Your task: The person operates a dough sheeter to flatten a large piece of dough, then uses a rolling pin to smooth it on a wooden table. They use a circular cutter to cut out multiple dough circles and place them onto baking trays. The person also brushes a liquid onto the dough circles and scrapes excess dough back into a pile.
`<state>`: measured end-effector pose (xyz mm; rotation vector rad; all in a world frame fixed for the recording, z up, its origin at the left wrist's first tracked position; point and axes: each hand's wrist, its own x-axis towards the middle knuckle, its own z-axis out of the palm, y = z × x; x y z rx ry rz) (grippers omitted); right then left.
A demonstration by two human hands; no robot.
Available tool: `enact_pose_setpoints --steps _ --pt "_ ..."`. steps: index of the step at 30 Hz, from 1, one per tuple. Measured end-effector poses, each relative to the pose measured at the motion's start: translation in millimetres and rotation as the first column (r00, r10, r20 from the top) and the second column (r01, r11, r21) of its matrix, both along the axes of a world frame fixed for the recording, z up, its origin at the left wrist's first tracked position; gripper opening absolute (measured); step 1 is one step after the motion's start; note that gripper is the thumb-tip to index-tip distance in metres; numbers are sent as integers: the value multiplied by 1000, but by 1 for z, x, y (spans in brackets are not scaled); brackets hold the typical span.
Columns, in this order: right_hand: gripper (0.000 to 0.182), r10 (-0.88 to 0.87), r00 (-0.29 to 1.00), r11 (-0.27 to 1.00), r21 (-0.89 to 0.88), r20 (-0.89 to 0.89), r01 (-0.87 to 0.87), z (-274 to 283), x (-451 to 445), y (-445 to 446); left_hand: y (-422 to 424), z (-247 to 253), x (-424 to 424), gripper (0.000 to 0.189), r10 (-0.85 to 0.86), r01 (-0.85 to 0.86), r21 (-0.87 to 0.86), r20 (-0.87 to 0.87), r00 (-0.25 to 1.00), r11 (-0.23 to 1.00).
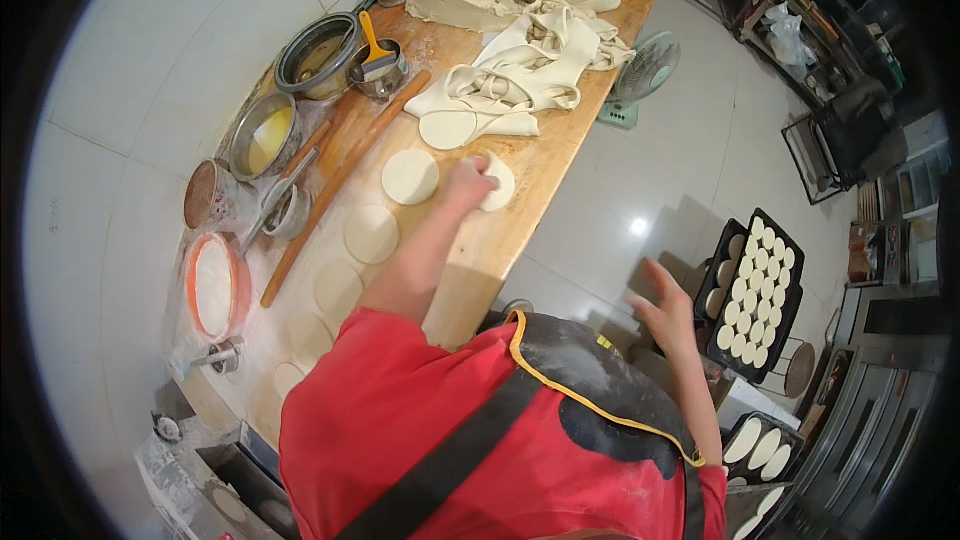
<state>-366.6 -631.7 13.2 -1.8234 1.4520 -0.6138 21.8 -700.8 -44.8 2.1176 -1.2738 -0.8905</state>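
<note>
My left hand (470,184) is on a round of dough (499,184) near the front edge of the wooden worktable (480,255); whether the fingers grip it is blurred. Beside it lies another flat dough round (410,177), with several more in a row toward the lower left. Past the hand spreads a sheet of cut dough scraps (517,75) with round holes, and behind it a thick slab of dough (457,4). My right hand (666,307) hangs over the floor beside the table, fingers apart, holding nothing.
A long wooden rolling pin (345,191) lies along the table. Behind it stand a metal bowl of yellow liquid (264,136), a pot (317,52) and an orange tub of flour (217,289). At right are a black tray of small dough rounds (756,296) and a green fan (641,75).
</note>
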Motion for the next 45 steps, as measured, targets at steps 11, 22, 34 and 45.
enact_pose_setpoints --steps 11,22,34,45 --pt "29 -537 612 772 631 580 80 -49 38 31 -78 -136 161 35 -297 195 234 856 423 953" --pt "32 -767 189 425 264 613 866 9 -242 231 -141 -42 90 38 6 50 -187 291 957 981" --pt "75 -637 -631 -704 0 443 710 -30 -545 560 48 41 -341 36 -496 453 -299 -762 417 840" --pt "67 -757 147 383 249 637 890 -2 -430 441 302 138 -621 54 -559 861 -387 -815 -152 330"
